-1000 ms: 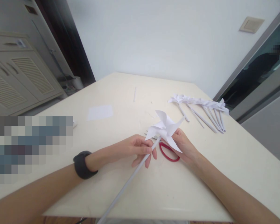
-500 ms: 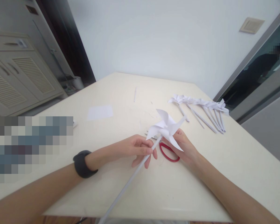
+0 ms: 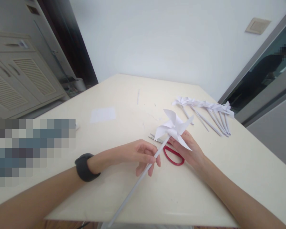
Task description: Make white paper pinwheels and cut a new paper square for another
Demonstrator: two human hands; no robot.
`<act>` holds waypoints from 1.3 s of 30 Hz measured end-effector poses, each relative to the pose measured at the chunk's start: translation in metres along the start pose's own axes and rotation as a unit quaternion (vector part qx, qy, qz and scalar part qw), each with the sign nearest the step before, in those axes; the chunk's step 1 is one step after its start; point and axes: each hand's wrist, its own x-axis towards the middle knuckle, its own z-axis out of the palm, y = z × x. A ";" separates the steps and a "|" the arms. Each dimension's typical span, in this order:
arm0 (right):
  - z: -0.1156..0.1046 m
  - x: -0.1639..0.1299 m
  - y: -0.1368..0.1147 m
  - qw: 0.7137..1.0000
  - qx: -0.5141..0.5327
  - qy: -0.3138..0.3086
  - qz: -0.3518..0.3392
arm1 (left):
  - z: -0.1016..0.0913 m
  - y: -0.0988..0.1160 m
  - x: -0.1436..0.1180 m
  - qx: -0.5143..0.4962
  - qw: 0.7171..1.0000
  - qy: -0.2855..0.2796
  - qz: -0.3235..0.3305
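I hold a white paper pinwheel (image 3: 173,128) on a long white paper stick (image 3: 138,181) above the cream table (image 3: 124,95). My left hand (image 3: 140,154), with a black band on its wrist, pinches the stick a little below the head. My right hand (image 3: 189,149) sits behind the folded head, fingers on its back. Red-handled scissors (image 3: 173,156) lie flat on the table under the pinwheel, partly hidden by my right hand.
A row of several finished white pinwheels (image 3: 205,109) lies at the far right of the table. A small white paper sheet (image 3: 103,114) and a thin paper stick (image 3: 138,96) lie farther back. A louvred cabinet (image 3: 16,79) stands to the left.
The pinwheel head has shifted slightly to the right and away from me, with both hands still on it. More of the scissors' blades now show.
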 end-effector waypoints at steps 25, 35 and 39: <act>0.006 -0.001 0.000 0.999 0.009 -0.030 -0.012 | 0.007 0.008 -0.005 0.018 0.997 -0.022 -0.071; 0.004 0.001 0.001 0.999 0.028 -0.031 -0.004 | 0.006 0.004 -0.003 -0.001 0.998 -0.008 -0.061; 0.000 0.005 0.006 0.999 0.027 -0.019 0.021 | 0.002 0.000 0.000 -0.014 0.999 0.020 -0.032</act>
